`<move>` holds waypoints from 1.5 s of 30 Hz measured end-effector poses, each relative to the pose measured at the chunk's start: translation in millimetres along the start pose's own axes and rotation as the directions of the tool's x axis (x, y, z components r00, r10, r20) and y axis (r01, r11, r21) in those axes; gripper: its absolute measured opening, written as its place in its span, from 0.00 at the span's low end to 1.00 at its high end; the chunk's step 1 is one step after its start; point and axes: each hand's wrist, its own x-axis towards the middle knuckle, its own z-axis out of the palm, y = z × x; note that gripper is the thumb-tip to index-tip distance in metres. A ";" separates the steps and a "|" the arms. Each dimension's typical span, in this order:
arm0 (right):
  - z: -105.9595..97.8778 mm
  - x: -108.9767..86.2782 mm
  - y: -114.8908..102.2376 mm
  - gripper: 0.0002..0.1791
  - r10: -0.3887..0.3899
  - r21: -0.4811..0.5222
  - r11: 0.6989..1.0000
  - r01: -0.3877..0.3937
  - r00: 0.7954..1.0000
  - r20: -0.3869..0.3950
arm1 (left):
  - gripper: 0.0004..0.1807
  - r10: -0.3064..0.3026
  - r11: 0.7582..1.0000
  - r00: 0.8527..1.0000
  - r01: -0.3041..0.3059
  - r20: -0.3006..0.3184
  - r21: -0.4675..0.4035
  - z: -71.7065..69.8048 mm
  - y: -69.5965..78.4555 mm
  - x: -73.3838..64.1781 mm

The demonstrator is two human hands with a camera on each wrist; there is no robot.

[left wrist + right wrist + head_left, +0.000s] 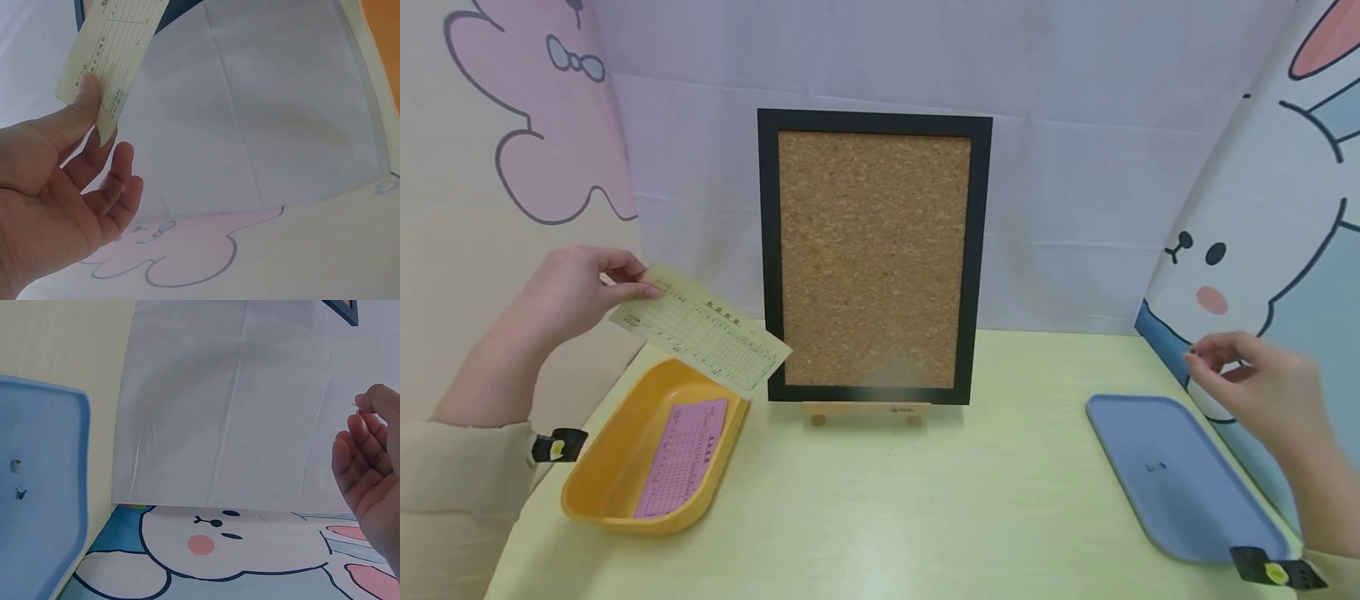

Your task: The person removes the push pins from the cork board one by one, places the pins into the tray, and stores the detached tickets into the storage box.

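My left hand (580,292) pinches a pale yellow printed form slip (703,329) by its upper left end, thumb on the printed face. The slip hangs tilted above the orange-yellow basket (601,467), and its far corner overlaps the corkboard's lower left frame in the head view. Inside the basket lies a pink form slip (683,458). Over the blue tray (1172,517), my right hand (1270,387) holds a small thumbtack between thumb and index finger; its thin metal point (354,405) sticks out. Two more thumbtacks (17,465) lie on the tray.
A black-framed corkboard (874,258) stands upright on a small wooden stand (865,409) at the table's back middle. The pale green table (880,508) stretches between basket and tray. White cloth (1075,183) hangs behind, with cartoon-printed panels (1315,275) at both sides.
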 end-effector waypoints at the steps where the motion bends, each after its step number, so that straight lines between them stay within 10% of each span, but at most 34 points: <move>1: 0.8 -0.9 1.6 0.07 0.005 -0.007 1.000 -0.005 1.000 0.004 | 0.15 0.001 1.000 1.000 -0.001 0.006 0.004 0.5 -2.9 0.5; 30: 32.0 -39.0 48.0 0.07 0.136 0.025 0.989 -0.145 0.967 0.216 | 0.05 0.123 0.986 0.970 -0.143 0.209 0.084 26.1 -51.2 12.2; 45: 52.2 -65.1 73.1 0.07 0.155 0.056 0.982 -0.179 0.944 0.291 | 0.06 0.178 0.960 0.928 -0.238 0.328 0.151 59.2 -66.8 9.6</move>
